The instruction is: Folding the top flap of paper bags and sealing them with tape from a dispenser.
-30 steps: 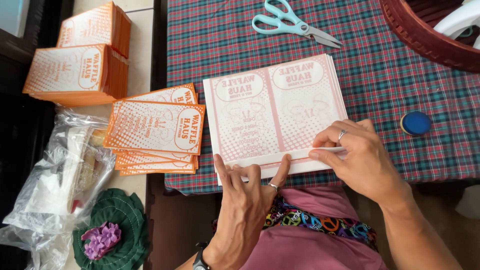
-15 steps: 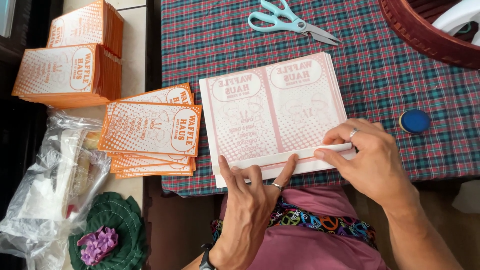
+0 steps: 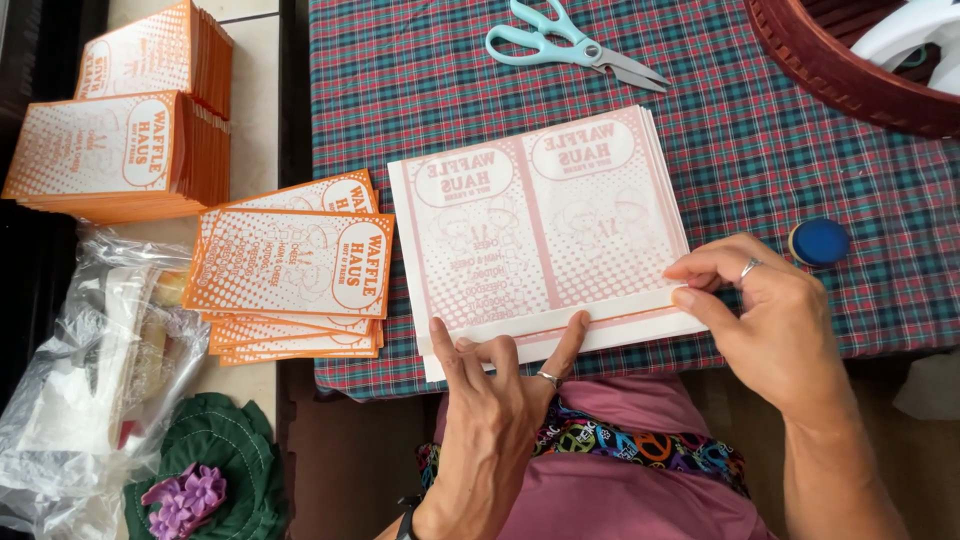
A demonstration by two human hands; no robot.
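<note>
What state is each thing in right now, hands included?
Printed sheet stack: flat on the plaid tablecloth, near edge folded up into a strip.
Left hand: fingertips pressing the fold.
Right hand: pinching the fold's right end.
Scissors: closed, lying flat.
Blue cap: on its container.
Orange bags: flat, fanned pile.
Plastic bag: crumpled.

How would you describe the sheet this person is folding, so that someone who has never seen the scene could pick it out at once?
Start at the checked tablecloth and look to its near edge, below the pale blue scissors. A wide pink-and-white printed sheet lies there, with the left hand and right hand pressing its folded bottom strip. Unlike the orange stacks beside it, it is pale pink and lies opened flat.
</note>
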